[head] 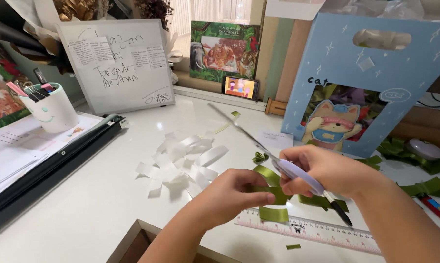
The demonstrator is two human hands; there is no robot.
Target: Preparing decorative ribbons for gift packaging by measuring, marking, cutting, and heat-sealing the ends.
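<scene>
Now the left hand [239, 195] pinches the green ribbon [271, 195] flat above the ruler [307, 229], near centre; the right hand [327, 170] grips scissors [259, 143], blades pointing far-left. Best keep that ribbon taut.

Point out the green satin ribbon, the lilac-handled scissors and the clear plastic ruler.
green satin ribbon [273, 213]: head view, hanging end.
lilac-handled scissors [298, 173]: head view, handle.
clear plastic ruler [327, 233]: head view, middle.

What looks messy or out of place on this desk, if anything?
Mostly offcuts: a loose heap of white strips mid-desk, and a tiny green snippet below the ruler. The left hand pinches green ribbon; the right hand holds scissors. No visible damage.
</scene>
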